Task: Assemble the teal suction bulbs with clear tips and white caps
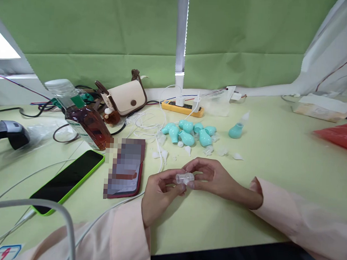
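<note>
Between my fingertips, low over the table, is a small clear plastic connector piece (184, 178), short and tube-shaped. My left hand (163, 189) pinches it from the left, thumb below and fingers above. From the right, my right hand (213, 178) closes thumb and fingers on its other end. Just beyond my hands lie several turquoise rubber bulbs (186, 138) in a cluster. Around them are clear and white plastic bits, among them a small cone-shaped tip (237, 156). One turquoise bulb (235, 131) with a clear tip fitted stands apart at the right.
Left of my hands lie a phone in a red case (126, 170) and a green-edged phone (69, 180). A bottle of brown liquid (88, 125) and a cream bag (127, 97) stand behind. White cables run to a yellow power strip (182, 108). A red plastic packet (342, 135) lies right.
</note>
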Available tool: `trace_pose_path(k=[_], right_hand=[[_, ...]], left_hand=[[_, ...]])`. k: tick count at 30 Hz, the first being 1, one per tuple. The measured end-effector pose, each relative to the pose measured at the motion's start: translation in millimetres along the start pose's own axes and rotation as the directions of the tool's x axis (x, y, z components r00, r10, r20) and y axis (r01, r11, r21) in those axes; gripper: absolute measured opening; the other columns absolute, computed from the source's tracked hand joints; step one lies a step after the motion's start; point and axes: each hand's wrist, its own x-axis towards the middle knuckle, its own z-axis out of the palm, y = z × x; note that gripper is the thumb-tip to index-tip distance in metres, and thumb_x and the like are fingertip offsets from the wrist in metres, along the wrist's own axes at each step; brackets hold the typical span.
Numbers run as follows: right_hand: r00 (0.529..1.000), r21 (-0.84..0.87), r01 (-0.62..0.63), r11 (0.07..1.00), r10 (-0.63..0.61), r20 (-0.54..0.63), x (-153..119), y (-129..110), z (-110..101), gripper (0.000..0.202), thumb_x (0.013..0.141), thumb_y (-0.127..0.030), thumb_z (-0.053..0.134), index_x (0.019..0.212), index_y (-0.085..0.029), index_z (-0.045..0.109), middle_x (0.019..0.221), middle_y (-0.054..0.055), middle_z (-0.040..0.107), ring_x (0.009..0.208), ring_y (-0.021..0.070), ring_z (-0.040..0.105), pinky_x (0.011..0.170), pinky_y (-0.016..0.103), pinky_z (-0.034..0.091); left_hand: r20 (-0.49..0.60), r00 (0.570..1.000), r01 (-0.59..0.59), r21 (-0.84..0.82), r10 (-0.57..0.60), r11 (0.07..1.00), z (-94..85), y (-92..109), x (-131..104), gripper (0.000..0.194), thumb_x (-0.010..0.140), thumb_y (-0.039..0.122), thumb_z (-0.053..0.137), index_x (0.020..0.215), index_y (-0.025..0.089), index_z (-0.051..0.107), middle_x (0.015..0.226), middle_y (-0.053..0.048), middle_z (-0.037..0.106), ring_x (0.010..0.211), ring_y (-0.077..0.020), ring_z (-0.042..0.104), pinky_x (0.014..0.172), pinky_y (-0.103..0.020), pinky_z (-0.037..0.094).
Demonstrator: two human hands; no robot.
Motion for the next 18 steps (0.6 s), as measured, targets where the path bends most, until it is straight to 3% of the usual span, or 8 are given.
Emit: trace_pose_path(k=[5, 11, 18], right_hand=[[0.999, 0.034, -0.05, 0.998, 0.05, 0.011, -1.1, 0.1, 0.9, 0.024, 0.059, -0.019, 0.067, 0.078, -0.014, 0.055, 0.077, 0.002, 0.057, 0.069, 0.0125, 0.057, 0.063, 0.026, 0.048], [0.999, 0.036, 0.047, 0.998, -0.047, -0.004, -2.8, 0.9, 1.2, 0.022, 0.06, -0.016, 0.067, 0.079, -0.015, 0.055, 0.081, 0.003, 0.055, 0.076, 0.0144, 0.056, 0.068, 0.028, 0.047], [0.996, 0.004, 0.089, 0.996, -0.089, 0.021, -3.1, 0.4, -0.4, 0.021, 0.061, -0.016, 0.067, 0.081, -0.014, 0.061, 0.084, 0.005, 0.057, 0.077, 0.0151, 0.056, 0.065, 0.028, 0.047]], left_hand=[[-0.024, 1.0, -0.01, 0.037, 0.011, 0.999, 0.1, -1.9, -1.9, 0.026, 0.063, 0.015, 0.065, 0.088, 0.01, 0.061, 0.072, -0.005, 0.063, 0.06, -0.0125, 0.055, 0.058, -0.023, 0.045], [-0.003, 0.995, -0.095, 0.161, 0.096, 0.982, -0.9, -5.6, -5.1, 0.032, 0.065, 0.019, 0.064, 0.096, 0.012, 0.059, 0.088, -0.009, 0.064, 0.077, -0.017, 0.057, 0.064, -0.025, 0.046], [-0.05, 0.992, -0.103, 0.185, 0.114, 0.977, 2.4, -2.0, -7.5, 0.028, 0.063, 0.016, 0.064, 0.091, 0.011, 0.06, 0.083, -0.008, 0.066, 0.071, -0.0169, 0.06, 0.061, -0.024, 0.049]])
